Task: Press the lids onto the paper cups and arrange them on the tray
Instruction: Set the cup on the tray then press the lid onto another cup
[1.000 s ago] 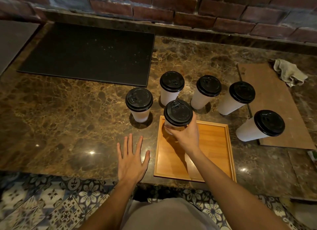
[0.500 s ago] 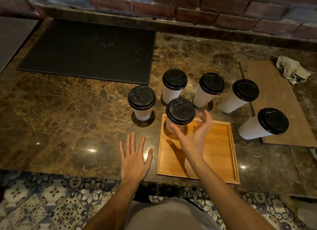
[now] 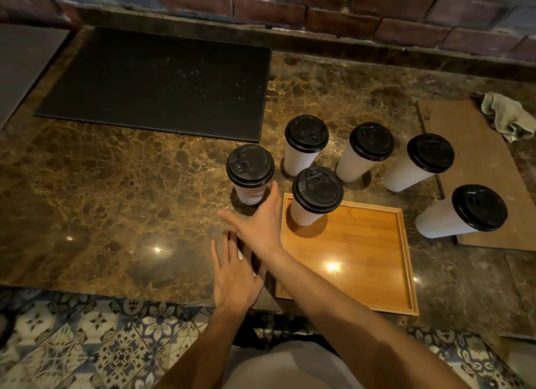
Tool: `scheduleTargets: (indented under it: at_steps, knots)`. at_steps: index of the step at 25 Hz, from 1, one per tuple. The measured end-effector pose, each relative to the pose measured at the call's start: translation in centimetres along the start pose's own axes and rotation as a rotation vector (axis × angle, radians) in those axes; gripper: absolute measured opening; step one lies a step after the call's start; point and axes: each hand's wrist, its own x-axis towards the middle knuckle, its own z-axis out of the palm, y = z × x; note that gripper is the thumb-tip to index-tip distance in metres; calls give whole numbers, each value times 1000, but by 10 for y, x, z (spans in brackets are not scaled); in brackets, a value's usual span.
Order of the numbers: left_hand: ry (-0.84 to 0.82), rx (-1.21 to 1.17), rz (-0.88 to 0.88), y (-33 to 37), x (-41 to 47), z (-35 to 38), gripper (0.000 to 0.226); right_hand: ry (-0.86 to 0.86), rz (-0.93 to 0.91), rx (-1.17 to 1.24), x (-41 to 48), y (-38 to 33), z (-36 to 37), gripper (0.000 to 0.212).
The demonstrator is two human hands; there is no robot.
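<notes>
Several white paper cups with black lids stand on the marble counter. One lidded cup (image 3: 314, 198) stands in the far left corner of the wooden tray (image 3: 368, 275). Left of the tray stands another lidded cup (image 3: 250, 174). My right hand (image 3: 258, 223) reaches across towards it, fingers spread, empty, a little short of its base. My left hand (image 3: 235, 275) lies flat on the counter near the front edge, partly under my right forearm. More lidded cups stand behind the tray (image 3: 304, 143) (image 3: 365, 151) and to its right (image 3: 420, 161) (image 3: 464, 211).
A black mat (image 3: 156, 84) lies at the back left. A brown board (image 3: 487, 171) lies at the right with a crumpled cloth (image 3: 507, 116) at its far end. A brick wall (image 3: 290, 3) runs behind the counter. Patterned floor tiles (image 3: 87, 345) show below the counter's front edge.
My right hand let go of the cup on the tray and swung left across my left hand towards the cup beside the tray. My left hand stayed flat.
</notes>
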Motion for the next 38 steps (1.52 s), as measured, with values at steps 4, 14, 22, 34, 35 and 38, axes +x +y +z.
scheduleTargets:
  at_steps: [4,14,22,34,35,38]
  knots:
    - [81,-70,33,-1,1,5,66,142,2,60,38,-1,4,115]
    - [78,-104,7,-4,5,21,62,191,-140,58,49,2,2,86]
    - [89,-61,-19,1,2,12,66,276,-342,175,11,-60,-38,96]
    - [92,-201,-19,4,-8,4,79,407,-582,47,-123,-99,-205,89]
    - [99,-212,-20,4,-8,4,78,421,-577,49,-134,-94,-214,85]
    - [70,-232,-32,3,-6,4,64,438,-521,85,-159,-71,-235,80]
